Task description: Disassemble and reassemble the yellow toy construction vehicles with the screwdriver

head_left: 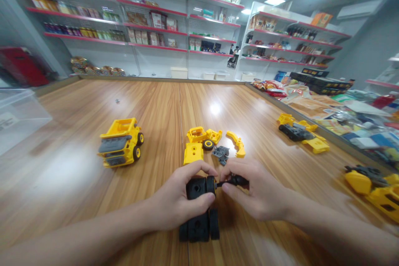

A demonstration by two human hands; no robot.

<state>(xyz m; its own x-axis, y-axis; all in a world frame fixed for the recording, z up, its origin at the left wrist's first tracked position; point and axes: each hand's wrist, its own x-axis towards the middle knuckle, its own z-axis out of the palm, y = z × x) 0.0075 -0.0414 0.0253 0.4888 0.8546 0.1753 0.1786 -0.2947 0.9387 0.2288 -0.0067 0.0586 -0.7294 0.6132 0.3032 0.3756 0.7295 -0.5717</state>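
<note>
My left hand (177,199) is closed around a black toy chassis (199,208) with black wheels, which rests on the wooden table (156,104) near its front edge. My right hand (255,193) pinches a small black tool or axle piece (235,181) whose tip meets a wheel at the chassis's upper right corner. Just beyond my hands lie loose toy parts: a yellow cab piece (193,152), a yellow body piece with a wheel (204,136), a grey part (220,153) and a curved yellow arm (237,143).
A built yellow dump truck (120,142) stands at the left. More yellow and black toy parts (301,132) lie at the right, others (374,185) at the far right edge. A clear box (18,116) sits far left. Store shelves (149,29) line the back.
</note>
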